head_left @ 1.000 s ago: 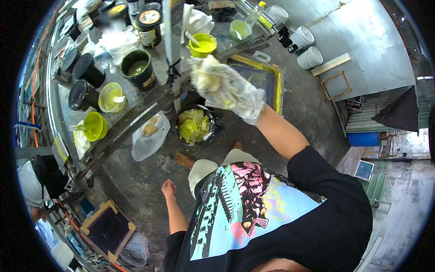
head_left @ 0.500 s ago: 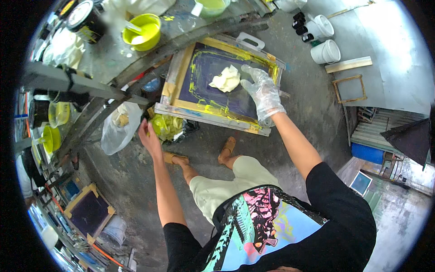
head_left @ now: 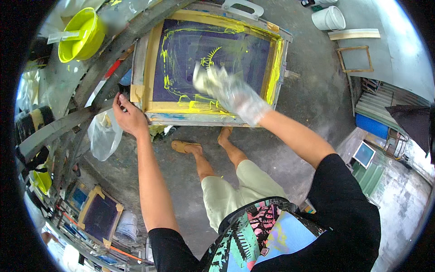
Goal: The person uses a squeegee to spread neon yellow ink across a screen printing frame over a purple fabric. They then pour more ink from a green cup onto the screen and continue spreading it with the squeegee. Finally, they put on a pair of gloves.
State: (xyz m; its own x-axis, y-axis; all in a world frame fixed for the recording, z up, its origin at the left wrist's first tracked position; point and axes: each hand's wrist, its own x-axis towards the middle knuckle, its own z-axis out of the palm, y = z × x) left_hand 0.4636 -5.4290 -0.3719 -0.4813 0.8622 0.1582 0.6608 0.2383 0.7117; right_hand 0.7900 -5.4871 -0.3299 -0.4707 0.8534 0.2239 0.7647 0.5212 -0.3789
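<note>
A screen-printing frame [head_left: 140, 68] with a dark purple mesh lies before me, its borders streaked with neon yellow ink. On the mesh shows a small yellow spiny curved figure [head_left: 211, 56]. My right hand [head_left: 233, 93], in a clear plastic glove and smeared by motion, presses a crumpled whitish cloth [head_left: 201, 79] on the mesh just below that figure. The cloth is partly hidden under the glove. Bare, my left hand [head_left: 130, 119] is at the frame's near left corner, its fingers curled together along the left edge; part of its grip is hidden.
A yellow tub [head_left: 81, 34] of ink with a spatula stands on the bench at upper left. Below the bench hangs a clear plastic bag [head_left: 105, 136]. Another taped screen [head_left: 100, 213] leans at lower left. A white bucket [head_left: 328, 18] stands at far right.
My right hand has come down onto the cloth, which lay loose on the mesh, and shifted it leftward, baring the yellow figure. My left hand has moved to the frame's corner. The view has shifted.
</note>
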